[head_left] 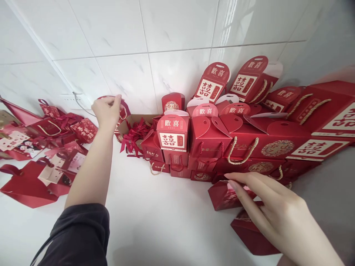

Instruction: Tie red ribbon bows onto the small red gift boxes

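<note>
Near the wall, my left hand (pixel 107 110) is closed in a pinch beside a red gift box (pixel 124 111) with a dark red ribbon handle. Whatever its fingers hold is hidden. At the lower right, my right hand (pixel 274 203) has thumb and fingertips drawn together at the top edge of a small red gift box (pixel 219 195) standing before the stack. Another red box (pixel 253 234) lies partly behind that hand. Left of the stack, an open cardboard box (pixel 148 118) holds a heap of dark red ribbon bows (pixel 135 135).
Stacked red gift boxes (pixel 210 135), many with rope handles, line the tiled wall (pixel 177 26) on the right. More red boxes (pixel 29 181) and bags stand at left. A cable (pixel 80 105) runs from a wall socket. Everything rests on a white surface (pixel 149 218).
</note>
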A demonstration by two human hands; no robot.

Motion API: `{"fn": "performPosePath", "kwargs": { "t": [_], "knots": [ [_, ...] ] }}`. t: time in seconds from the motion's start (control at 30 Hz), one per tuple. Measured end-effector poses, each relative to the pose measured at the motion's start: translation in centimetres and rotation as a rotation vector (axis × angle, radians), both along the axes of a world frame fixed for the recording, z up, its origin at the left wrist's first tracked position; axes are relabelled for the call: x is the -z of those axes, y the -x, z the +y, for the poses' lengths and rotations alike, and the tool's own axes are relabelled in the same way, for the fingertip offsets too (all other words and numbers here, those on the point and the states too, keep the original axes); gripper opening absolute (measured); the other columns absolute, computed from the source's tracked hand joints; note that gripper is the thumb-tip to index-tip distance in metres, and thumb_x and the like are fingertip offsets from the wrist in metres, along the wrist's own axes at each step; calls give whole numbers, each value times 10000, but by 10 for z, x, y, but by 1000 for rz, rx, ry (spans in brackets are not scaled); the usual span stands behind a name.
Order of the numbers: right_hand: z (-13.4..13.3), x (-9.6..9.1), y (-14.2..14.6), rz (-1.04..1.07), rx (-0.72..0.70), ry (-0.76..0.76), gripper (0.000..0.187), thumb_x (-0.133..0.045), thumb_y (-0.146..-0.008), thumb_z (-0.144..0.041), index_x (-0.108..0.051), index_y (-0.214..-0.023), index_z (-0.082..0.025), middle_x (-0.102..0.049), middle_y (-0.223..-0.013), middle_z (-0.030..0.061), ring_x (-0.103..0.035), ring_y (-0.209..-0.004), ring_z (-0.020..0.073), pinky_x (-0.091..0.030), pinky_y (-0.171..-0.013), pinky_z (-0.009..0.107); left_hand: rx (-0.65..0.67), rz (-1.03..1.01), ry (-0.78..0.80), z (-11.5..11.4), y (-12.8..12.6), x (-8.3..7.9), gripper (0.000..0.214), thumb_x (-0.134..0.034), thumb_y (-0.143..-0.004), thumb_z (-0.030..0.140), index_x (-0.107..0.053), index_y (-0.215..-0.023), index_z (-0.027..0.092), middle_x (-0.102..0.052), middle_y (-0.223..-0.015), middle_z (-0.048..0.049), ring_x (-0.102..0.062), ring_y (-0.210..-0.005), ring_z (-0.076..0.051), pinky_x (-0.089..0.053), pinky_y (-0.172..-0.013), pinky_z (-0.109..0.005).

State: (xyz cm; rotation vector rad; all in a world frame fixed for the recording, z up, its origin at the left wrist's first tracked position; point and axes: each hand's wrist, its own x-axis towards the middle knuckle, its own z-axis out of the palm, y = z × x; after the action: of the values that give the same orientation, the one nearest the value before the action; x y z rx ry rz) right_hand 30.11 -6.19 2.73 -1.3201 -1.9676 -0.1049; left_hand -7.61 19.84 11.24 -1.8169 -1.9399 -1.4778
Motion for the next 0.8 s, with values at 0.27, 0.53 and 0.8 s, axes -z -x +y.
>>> {"fn": "performPosePath", "kwargs": {
  "t": [0.27, 0.53, 0.8],
  "knots": [
    [-5, -3, 30, 216, -117, 148, 204, -518, -965, -227, -594, -1154, -237, -700, -1056, 50, -683, -866, 172, -543, -762, 278, 400, -422, -494, -115, -65, -13, 283, -644, -858, 286, -719, -632, 133, -582, -468, 13, -504, -362, -60, -380, -376, -183],
    [-5, 5, 63, 506, -300, 315, 440, -614, -913, -334, -506, -1325, -222, -688, -1161, 92, -690, -986, 201, -586, -864, 328, 420, -560, -298, -191, -117, 40, 220, -629, -868, 324, -772, -702, 311, -635, -490, 30, -599, -386, -123, -457, -334, -236],
    [-7, 14, 76, 593, -354, 234, 203, -590, -918, -216, -615, -1119, -213, -736, -987, 41, -725, -879, 161, -600, -826, 266, 500, -581, 34, -194, -120, 68, 260, -593, -883, 462, -760, -805, 280, -653, -556, 1, -603, -417, -125, -519, -391, -255]
  ]
}}
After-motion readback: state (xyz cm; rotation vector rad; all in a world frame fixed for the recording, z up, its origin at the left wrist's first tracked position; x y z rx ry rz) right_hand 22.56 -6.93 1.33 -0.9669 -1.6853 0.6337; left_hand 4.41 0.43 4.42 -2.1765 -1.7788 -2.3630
